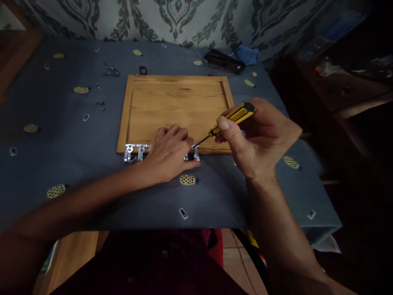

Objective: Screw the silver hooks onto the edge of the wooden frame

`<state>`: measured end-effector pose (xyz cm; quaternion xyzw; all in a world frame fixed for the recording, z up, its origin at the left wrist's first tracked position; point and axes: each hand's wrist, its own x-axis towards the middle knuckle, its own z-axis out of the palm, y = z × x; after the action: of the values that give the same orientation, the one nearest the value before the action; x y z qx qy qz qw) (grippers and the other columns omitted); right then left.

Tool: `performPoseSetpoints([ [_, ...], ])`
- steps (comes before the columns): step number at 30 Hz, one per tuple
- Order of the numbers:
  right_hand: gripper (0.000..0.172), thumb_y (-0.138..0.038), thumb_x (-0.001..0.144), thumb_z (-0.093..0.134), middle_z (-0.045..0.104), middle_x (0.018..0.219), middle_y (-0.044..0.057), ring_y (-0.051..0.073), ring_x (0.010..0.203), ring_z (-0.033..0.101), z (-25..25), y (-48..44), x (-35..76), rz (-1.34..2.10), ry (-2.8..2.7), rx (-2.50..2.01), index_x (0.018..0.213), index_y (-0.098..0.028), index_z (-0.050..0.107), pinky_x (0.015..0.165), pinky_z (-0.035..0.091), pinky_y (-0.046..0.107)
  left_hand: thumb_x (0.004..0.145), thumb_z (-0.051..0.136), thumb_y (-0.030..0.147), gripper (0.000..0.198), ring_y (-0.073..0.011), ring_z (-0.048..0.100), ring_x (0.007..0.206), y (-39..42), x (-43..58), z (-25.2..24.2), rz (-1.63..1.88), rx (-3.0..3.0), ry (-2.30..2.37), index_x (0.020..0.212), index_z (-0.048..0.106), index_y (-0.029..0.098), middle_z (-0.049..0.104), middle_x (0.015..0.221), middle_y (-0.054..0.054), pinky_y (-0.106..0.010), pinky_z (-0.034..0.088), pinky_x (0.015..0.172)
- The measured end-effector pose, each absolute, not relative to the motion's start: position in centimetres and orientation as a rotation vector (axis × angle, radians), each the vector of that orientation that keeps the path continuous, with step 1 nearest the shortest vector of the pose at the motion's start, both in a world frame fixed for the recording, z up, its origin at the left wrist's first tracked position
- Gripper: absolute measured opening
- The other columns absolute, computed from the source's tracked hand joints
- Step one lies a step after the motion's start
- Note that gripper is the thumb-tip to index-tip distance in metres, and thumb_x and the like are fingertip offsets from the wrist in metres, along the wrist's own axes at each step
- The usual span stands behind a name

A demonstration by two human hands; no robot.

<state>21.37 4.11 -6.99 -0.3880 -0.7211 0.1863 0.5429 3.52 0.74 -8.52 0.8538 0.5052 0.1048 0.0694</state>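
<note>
A framed wooden panel [181, 106], like a cabinet door, lies flat on the cloth-covered table. Along its near edge sit several metal hinges; the one at the right [193, 154] is pinned by my left hand [170, 151], its thumb below the hinge and its curled fingers over the panel's edge. My right hand [254, 135] grips a yellow and black screwdriver [231, 119], tilted, its tip down at that hinge. Any screw under the tip is too small to make out. My left hand partly covers the row of hinges.
Small screws [100, 103] lie left of the panel, with a grey-blue tool [111, 70] behind them. A dark case [225, 61] and a blue cloth [247, 54] rest at the back right. The table's front edge [147, 228] is close to my body.
</note>
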Motion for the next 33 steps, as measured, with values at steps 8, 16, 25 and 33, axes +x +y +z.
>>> performPoseSetpoints([
  [8,0.018,-0.041,0.081,0.083,0.061,0.071,-0.002,0.014,0.055,0.056,-6.7,3.9,21.3,0.517,-1.752,-0.866,0.078,-0.029,0.070,0.051,0.044,0.034,0.086,0.077,0.050,0.040,-0.0311,0.054,0.110,0.8,3.5,-8.5,0.326,2.577,1.516,0.104,0.071,0.015,0.067,0.107,-0.011,-0.043,0.041,0.091],
  [16,0.010,-0.033,0.084,0.080,0.074,0.084,-0.001,0.009,0.047,0.061,-5.6,4.4,21.8,0.883,-1.671,-0.773,0.090,-0.026,0.076,0.042,0.049,0.025,0.087,0.075,0.050,0.040,-0.0318,0.055,0.112,0.7,3.4,-8.6,0.315,2.570,1.511,0.105,0.071,0.014,0.066,0.108,-0.011,-0.045,0.042,0.093],
  [25,0.013,-0.039,0.081,0.083,0.076,0.082,-0.001,0.012,0.046,0.063,-5.2,4.2,22.2,0.862,-1.728,-0.812,0.081,-0.027,0.077,0.042,0.051,0.029,0.086,0.076,0.049,0.039,-0.0304,0.054,0.110,0.7,3.4,-8.8,0.335,2.569,1.508,0.105,0.071,0.015,0.066,0.107,-0.010,-0.043,0.041,0.092],
  [33,0.016,-0.036,0.073,0.090,0.074,0.076,-0.003,0.015,0.049,0.062,-5.8,3.7,21.4,0.714,-1.659,-0.872,0.072,-0.030,0.075,0.041,0.047,0.033,0.086,0.076,0.048,0.040,-0.0314,0.054,0.110,0.7,3.5,-8.6,0.322,2.563,1.507,0.106,0.071,0.013,0.066,0.109,-0.011,-0.044,0.041,0.091],
])
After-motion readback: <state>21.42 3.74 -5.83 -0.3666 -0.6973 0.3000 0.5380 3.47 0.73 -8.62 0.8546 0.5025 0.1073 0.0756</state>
